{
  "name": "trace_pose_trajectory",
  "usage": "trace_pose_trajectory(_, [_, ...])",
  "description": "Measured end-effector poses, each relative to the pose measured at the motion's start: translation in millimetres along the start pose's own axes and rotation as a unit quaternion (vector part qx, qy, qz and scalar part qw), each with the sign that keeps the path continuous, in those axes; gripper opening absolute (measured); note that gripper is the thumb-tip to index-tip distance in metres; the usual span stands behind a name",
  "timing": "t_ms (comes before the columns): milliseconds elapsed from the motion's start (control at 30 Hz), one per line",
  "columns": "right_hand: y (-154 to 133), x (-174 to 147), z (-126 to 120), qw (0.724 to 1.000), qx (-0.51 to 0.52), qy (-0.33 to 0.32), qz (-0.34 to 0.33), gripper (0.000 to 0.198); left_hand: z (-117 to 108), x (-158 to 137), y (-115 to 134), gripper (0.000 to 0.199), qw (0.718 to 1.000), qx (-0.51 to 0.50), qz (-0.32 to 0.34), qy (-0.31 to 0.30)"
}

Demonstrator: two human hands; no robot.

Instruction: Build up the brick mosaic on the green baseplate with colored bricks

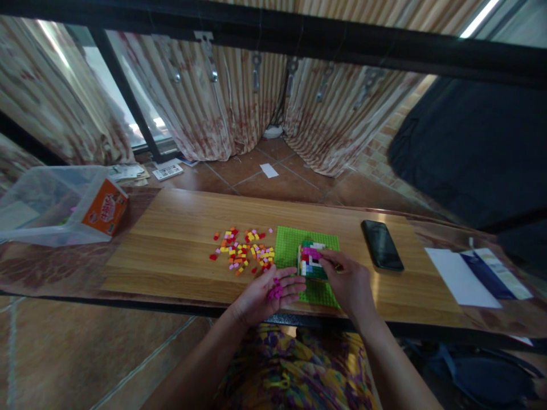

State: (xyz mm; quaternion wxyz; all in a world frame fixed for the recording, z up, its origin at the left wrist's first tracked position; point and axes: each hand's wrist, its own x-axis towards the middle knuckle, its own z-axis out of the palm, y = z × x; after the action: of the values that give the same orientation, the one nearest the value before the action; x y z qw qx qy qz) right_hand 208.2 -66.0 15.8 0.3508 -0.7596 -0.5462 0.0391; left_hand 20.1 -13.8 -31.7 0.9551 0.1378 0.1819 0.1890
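Observation:
My left hand (267, 293) lies palm up at the table's front edge, fingers stretched out, with several small magenta toy bricks (276, 289) cradled in the palm. Its fingertips are beside a small multicoloured brick model (308, 267), with white, green, red, blue and magenta parts. This model stands on a bright green baseplate (287, 239). Over the model's right side, my right hand (348, 279) is closed in a pinch at a magenta brick (315, 253) on top; the fingers partly cover the spot. Left of the baseplate is a scattered pile of loose bricks (243, 250) in red, orange, yellow and pink.
A black phone (382, 245) lies right of the baseplate on the wooden board (171, 245). Papers (464, 276) are at the far right. A clear plastic bin (51, 199) with an orange label stands far left. A dark metal bar (273, 25) crosses above, before curtains.

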Motion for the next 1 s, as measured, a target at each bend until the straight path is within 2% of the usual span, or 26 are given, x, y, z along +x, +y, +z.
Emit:
trace_pose_trajectory(567, [-3,5,4,0.986,0.114,0.007,0.118,0.025,1,0,1,0.044,1.000,-0.002,-0.010,0.009])
trace_pose_trajectory(767, [-5,13,0,0.985,0.087,-0.023,0.145,0.024,2,-1,1,0.045,1.000,0.003,-0.011,0.016])
trace_pose_trajectory(1000, [-7,19,-3,0.991,0.010,-0.042,0.124,0.016,2,0,1,0.045,1.000,0.004,-0.015,0.015])
